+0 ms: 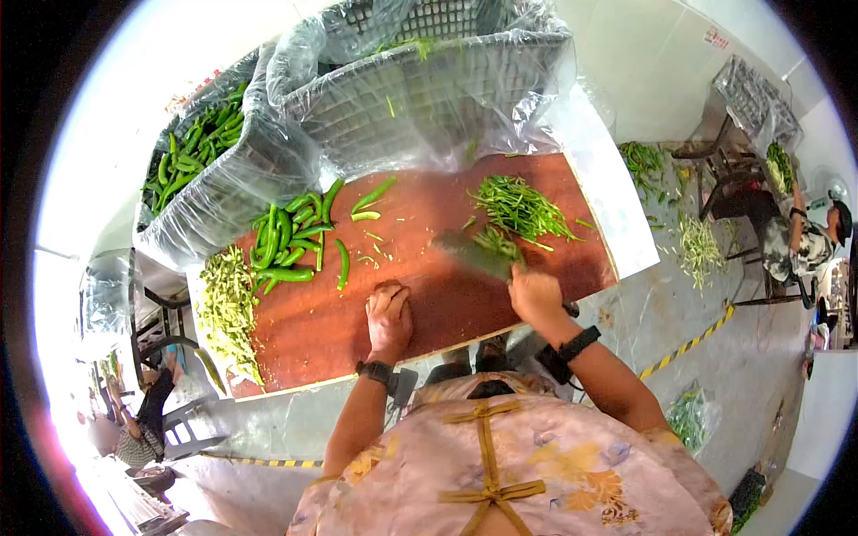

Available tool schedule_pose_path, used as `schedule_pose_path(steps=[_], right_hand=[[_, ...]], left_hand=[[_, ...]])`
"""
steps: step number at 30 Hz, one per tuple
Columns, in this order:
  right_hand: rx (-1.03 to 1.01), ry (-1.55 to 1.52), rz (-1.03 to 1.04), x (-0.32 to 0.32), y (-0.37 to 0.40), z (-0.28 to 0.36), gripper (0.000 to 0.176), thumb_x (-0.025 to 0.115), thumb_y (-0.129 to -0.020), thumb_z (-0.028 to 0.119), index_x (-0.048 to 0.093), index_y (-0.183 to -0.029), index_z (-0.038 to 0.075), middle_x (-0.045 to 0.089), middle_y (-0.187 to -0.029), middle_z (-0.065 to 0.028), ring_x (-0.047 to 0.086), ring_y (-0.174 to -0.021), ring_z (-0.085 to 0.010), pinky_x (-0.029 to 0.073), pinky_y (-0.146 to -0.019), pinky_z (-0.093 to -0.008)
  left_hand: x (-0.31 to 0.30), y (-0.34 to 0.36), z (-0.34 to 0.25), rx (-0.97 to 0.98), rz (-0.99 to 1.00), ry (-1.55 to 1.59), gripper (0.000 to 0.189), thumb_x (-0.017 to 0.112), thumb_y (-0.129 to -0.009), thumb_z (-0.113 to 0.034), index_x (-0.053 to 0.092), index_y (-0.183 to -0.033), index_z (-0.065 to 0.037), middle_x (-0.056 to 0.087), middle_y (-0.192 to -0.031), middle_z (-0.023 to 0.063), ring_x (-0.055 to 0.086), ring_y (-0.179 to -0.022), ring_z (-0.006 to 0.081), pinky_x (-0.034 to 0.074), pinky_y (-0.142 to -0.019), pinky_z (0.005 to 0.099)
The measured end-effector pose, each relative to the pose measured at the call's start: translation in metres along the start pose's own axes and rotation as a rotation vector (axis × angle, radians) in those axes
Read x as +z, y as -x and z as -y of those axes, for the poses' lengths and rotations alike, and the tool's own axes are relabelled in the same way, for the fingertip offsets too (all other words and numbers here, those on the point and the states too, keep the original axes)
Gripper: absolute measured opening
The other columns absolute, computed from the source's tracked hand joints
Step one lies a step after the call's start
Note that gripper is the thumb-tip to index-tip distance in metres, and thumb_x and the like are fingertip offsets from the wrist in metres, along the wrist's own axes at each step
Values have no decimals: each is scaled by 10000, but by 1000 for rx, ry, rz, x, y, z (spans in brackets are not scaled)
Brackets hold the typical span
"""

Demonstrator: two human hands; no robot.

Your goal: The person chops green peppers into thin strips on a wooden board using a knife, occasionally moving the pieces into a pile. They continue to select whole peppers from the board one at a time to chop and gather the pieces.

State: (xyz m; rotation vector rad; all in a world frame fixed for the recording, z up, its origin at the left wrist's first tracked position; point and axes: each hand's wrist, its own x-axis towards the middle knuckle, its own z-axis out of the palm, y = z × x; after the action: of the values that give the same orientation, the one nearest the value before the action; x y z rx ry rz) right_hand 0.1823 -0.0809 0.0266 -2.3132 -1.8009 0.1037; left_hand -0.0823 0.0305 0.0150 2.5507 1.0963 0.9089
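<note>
My left hand [390, 311] rests on the red-brown board [402, 259] near its front edge, fingers curled in; nothing shows in it. To the right, my right hand [536, 295] is closed round the handle of a knife [474, 254], whose blade is blurred and points left. Chopped green stems [497, 239] lie against the blade. Just beyond is a pile of cut green strips [518, 207]. Whole green peppers [286, 237] are heaped at the board's left, with a few loose ones beside them. Pale green trimmings [228, 308] cover the left end.
Plastic-lined crates [420, 98] stand behind the board, and one at the left [201, 156] holds green peppers. White sheeting lies along the board's right edge. Vegetables are scattered on the floor at the right. Other people sit at the far left and far right.
</note>
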Motion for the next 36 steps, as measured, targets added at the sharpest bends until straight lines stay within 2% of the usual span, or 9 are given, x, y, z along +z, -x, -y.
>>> schedule_pose_path(steps=[4,7,12,15,17,21,26,30,36], right_hand=[[110,-23,-37,-22,-28,-21,237,565,-858,256,574,-938,34,610,-650,-165,610,-608,-345,477,-534,-453],[64,-80,-97,-37,-8,-26,239,568,-857,247,582,-969,36,614,-671,-174,606,-615,-360,478,-543,-459],[65,-116,214,-44,68,-37,323,605,-798,207,554,-1090,80,612,-698,-176,609,-628,-354,478,-554,-465],[18,-82,228,-44,97,-47,340,613,-772,195,547,-1088,86,608,-689,-160,611,-626,-344,478,-547,-455],[-4,-59,217,-38,89,-57,341,622,-753,193,549,-1071,90,602,-673,-147,610,-613,-337,477,-538,-447],[-108,37,-81,-11,30,-84,265,620,-761,206,576,-998,95,606,-669,-144,612,-617,-331,475,-545,-446],[16,60,-68,-43,-42,-77,170,595,-800,234,591,-825,66,615,-680,-161,615,-635,-347,472,-581,-462],[157,-89,-149,-64,-57,-70,227,549,-862,236,619,-903,23,626,-723,-211,600,-686,-411,470,-631,-495],[155,-256,22,-67,-13,-41,295,591,-837,292,638,-886,5,625,-763,-236,599,-739,-421,466,-661,-490]], left_hand=[[0,1,0,-23,20,-9,201,587,-747,-18,637,-938,-54,607,-994,94,547,-971,308,422,-835,411],[-1,0,0,-30,30,-14,195,593,-749,-32,650,-931,-70,600,-997,70,541,-985,278,417,-845,401],[-2,-1,-2,-42,25,-2,198,593,-750,-33,653,-935,-73,599,-1000,68,536,-993,279,408,-866,403],[0,0,-1,-47,27,-17,203,593,-750,-34,653,-940,-75,595,-1004,64,530,-1000,279,406,-870,404],[1,1,0,-54,36,-32,205,594,-750,-34,652,-943,-75,593,-1006,63,527,-1003,279,405,-870,405],[0,2,-1,-48,32,-33,215,598,-747,-37,651,-951,-83,588,-1009,59,524,-1000,282,407,-864,408],[1,2,1,-22,14,-68,210,601,-742,-36,650,-940,-87,591,-1002,58,531,-984,283,411,-848,409],[2,4,1,-50,27,-36,209,590,-755,-23,652,-948,-71,610,-1015,87,548,-966,302,432,-818,403],[-2,-6,15,-84,5,-42,176,587,-767,-91,650,-930,-109,610,-983,80,554,-910,294,435,-761,403]])
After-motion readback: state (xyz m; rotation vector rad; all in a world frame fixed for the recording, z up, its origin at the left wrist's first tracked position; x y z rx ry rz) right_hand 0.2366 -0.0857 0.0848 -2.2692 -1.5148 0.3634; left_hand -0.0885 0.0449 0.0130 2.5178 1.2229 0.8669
